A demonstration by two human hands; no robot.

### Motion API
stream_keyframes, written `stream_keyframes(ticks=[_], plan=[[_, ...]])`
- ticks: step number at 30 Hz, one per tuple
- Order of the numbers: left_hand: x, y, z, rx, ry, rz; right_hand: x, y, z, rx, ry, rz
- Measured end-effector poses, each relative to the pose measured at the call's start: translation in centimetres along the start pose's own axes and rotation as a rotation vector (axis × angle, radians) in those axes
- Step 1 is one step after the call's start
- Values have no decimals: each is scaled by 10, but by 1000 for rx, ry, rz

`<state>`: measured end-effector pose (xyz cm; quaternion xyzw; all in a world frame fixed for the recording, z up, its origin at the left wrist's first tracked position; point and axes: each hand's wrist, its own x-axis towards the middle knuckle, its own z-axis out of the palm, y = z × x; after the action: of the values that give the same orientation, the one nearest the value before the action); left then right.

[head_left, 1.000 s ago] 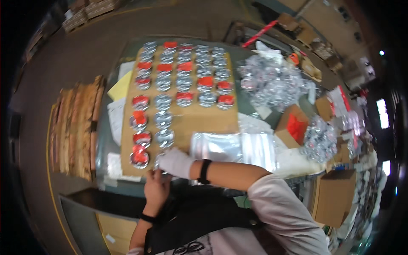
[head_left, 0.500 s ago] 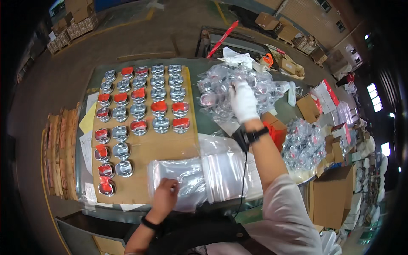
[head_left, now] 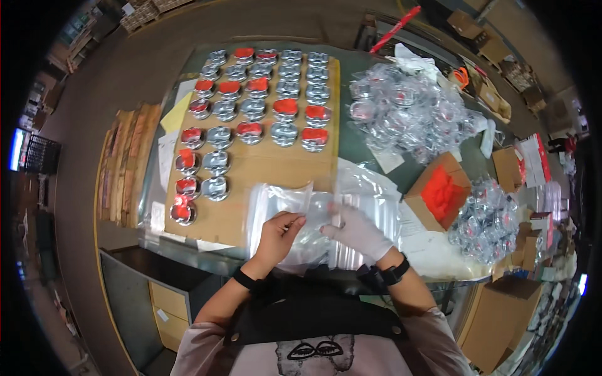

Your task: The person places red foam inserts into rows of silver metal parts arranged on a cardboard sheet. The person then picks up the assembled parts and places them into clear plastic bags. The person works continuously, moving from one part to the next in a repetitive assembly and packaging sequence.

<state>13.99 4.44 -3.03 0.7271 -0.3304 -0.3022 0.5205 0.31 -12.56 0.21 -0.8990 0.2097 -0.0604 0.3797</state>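
My bare left hand (head_left: 280, 239) is closed, thumb against fingers, on the top edge of a clear plastic bag (head_left: 301, 203) at the table's near side. Beside it, at the bag's right edge, is my right hand (head_left: 362, 233) in a white glove. Its thumb and blurred fingers are apart, with nothing seen between them. Under and around both hands lie stacks of clear plastic bags (head_left: 370, 210). To the left, rows of metal pistons (head_left: 253, 109) stand on a cardboard sheet (head_left: 251, 166), several with red pieces in or on them.
Bagged metal parts (head_left: 407, 113) form a large heap at the back right. Nearer sit an open cardboard box of red pieces (head_left: 439, 194) and a second bagged heap (head_left: 486, 219). A wooden pallet (head_left: 128, 166) stands left of the table; a large carton (head_left: 501, 323) is at the lower right.
My gloved right hand has left the far bagged heap and come back beside my left hand. My left hand now grips a bag whose edge is raised. The view has shifted.
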Motion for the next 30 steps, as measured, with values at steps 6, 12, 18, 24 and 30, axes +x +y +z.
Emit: stream_keyframes(ticks=[6, 12, 18, 24, 30], plan=[[-28, 10, -48, -51, 94, -19, 14, -75, 32, 536, -92, 496], [-94, 1, -137, -488, 104, -168, 39, -160, 106, 1030, -401, 242], [-190, -15, -283, -820, 926, -450, 118, -208, 223, 187, -145, -444], [-181, -2, -320, 378, 991, 87, 147, -237, 275, -428, -326, -306], [-97, -74, -265, 603, 524, -111, 87, -224, 173, -463, -161, -277]])
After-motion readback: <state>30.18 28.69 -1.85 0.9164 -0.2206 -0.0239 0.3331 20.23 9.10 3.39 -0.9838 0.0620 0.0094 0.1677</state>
